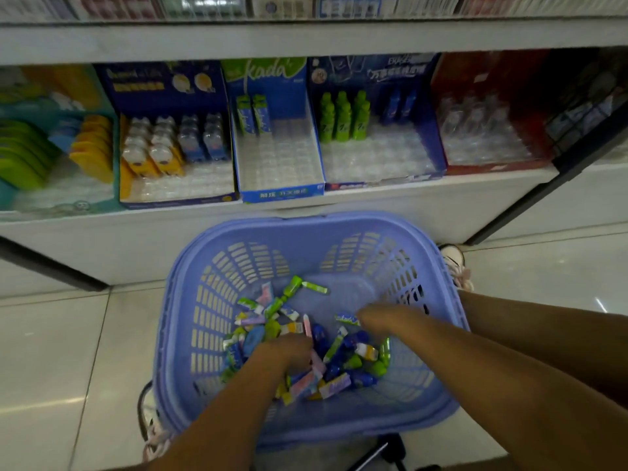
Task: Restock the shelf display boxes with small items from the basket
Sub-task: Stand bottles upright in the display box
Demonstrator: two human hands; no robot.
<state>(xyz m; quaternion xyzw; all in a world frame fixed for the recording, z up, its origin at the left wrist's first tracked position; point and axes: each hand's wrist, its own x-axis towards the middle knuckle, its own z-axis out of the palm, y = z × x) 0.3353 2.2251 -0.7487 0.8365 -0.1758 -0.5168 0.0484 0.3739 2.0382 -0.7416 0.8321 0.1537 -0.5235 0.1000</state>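
Note:
A lilac plastic basket [339,229] stands in front of the low shelf, and a pile of small colourful items [343,358] lies in its bottom. My left hand [285,351] reaches into the pile with its fingers curled down among the packets; what it grips is hidden. My right hand [384,317] is at the right of the pile, fingertips pinched on a small blue-green kada packet [346,318]. On the shelf the blue kada display box [280,196] holds only two packets [253,114] at its back. The dark blue box [384,182] to its right holds green bottles [343,117].
Further display boxes line the shelf: a navy one with yellow and blue items [176,202], a red one [496,168] and a teal one [61,209] at the left. An upper shelf board [306,35] overhangs them. My shoes [457,266] flank the basket on the tiled floor [68,351].

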